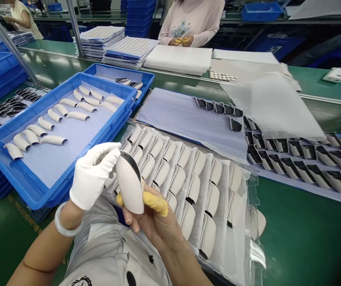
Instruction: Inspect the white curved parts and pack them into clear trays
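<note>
My left hand (94, 174), in a white glove, and my right hand (151, 216), bare with yellow finger cots, both grip one curved white ribbed shell piece (129, 183) with a dark inner side, held close in front of my chest. Just beyond it lie rows of the same white pieces in clear plastic sleeves (194, 186), overlapping on the green bench. The blue tray (33, 186) to the left holds several white pieces laid in two lines on a ribbed sheet.
Dark-faced pieces (292, 159) lie in rows on sheets at the right. A second blue tray (119, 77) stands behind the first. Stacked blister trays (128, 49) and white foam sheets (179, 59) lie farther back, where another person (191, 20) works.
</note>
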`<control>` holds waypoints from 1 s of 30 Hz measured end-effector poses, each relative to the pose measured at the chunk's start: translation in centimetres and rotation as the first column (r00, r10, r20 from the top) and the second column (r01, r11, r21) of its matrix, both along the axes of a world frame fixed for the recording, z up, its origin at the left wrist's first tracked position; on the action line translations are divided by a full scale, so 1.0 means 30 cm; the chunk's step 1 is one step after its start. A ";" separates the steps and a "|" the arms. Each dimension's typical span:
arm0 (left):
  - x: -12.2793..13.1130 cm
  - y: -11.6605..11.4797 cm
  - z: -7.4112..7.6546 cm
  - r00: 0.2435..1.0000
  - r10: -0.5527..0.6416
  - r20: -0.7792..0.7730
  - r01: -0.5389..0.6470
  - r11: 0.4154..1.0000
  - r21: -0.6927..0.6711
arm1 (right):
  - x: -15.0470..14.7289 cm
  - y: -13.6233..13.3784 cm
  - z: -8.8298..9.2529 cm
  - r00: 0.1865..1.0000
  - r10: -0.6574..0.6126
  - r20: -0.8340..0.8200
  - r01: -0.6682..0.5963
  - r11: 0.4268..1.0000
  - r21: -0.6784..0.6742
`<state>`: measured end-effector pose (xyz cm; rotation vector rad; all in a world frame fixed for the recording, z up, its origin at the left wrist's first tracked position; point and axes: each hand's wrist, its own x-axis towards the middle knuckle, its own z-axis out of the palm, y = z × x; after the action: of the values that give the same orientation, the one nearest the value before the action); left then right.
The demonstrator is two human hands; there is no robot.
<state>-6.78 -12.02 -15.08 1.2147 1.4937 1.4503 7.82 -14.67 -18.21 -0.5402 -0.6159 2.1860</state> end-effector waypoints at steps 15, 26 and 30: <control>-0.016 0.031 -0.052 0.997 0.015 0.081 -0.024 0.994 0.109 | -0.030 -0.017 -0.051 0.901 0.060 -0.429 -0.205 0.931 -0.302; -0.038 0.045 -0.071 0.969 -0.179 0.173 0.163 0.981 0.102 | -0.033 -0.032 -0.060 0.923 0.021 -0.385 -0.169 0.919 -0.356; -0.036 0.054 -0.069 0.982 -0.160 0.097 0.147 0.981 0.125 | -0.037 -0.038 -0.059 0.914 -0.003 -0.406 -0.162 0.914 -0.372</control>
<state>-7.85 -10.41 -17.14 1.2723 1.2305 1.4912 6.70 -15.82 -19.99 -0.2549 0.0355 2.4213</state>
